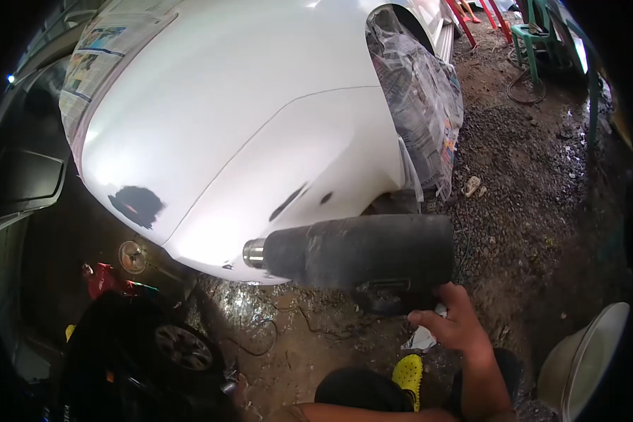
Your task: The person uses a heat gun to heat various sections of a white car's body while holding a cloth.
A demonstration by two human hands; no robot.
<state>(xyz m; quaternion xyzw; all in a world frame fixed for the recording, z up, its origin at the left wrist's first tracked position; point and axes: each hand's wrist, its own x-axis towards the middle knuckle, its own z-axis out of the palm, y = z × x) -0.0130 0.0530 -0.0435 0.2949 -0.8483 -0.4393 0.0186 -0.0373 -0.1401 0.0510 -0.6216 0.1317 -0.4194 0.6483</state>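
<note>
A heat gun [362, 250] pointed across the lower corner of a white car body [260, 119].
The right hand [457, 323] was closed around the gun's underside near its rear, the metal nozzle [254, 253] facing left; the left hand [240, 392] was dim at the lower edge, its grip impossible to tell. Dark patches [138, 205] marked the white paint, newspaper [91, 67] covered the upper left side, and plastic-covered newspaper [425, 112] hung at the wheel opening. A yellow clog [407, 373] showed below the gun.
</note>
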